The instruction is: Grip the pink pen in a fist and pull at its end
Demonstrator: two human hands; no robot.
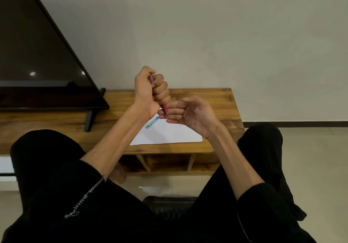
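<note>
- Two hands up over the table, both on one job: left hand fists round a red pen, fingers clenched on the barrel, prob. for a firm grip.
- Pen's long axis runs steep, top end up-left, tip down-right, touching the right hand.
- Right fingers loosely curled, grasping nothing, palm up at the tip.
- White paper w/ a teal pen lies below on the table.

Home living room, television on low wooden stand, tiled floor
</note>
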